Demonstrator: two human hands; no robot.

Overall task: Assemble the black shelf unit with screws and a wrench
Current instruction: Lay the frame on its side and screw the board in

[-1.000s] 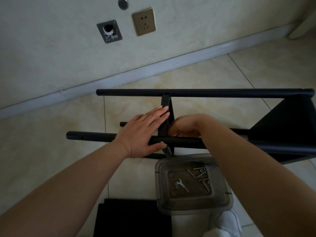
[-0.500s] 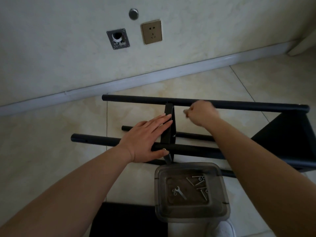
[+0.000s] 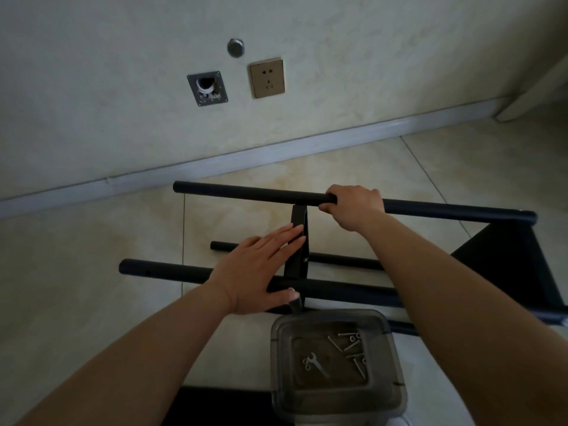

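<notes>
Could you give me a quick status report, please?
Right hand grips top tube. Left hand flat on bracket. Wrench in tub. Nothing blocking.

A room in a home is being shown, seen at floor level. The floor [image 3: 307, 167] is being covered by large glossy beige tiles, and a pale skirting board [image 3: 276, 149] is running along the foot of a plastered cream wall [image 3: 92, 72]. A brass-coloured power socket [image 3: 266, 77] is being carried low on that wall, beside an open metal outlet plate [image 3: 207, 88] and a small round cap [image 3: 235, 47] (all typical household fittings). Flat-pack furniture is being put together directly on the tiles, with its hardware being kept in a clear plastic food tub [image 3: 335, 364].
</notes>
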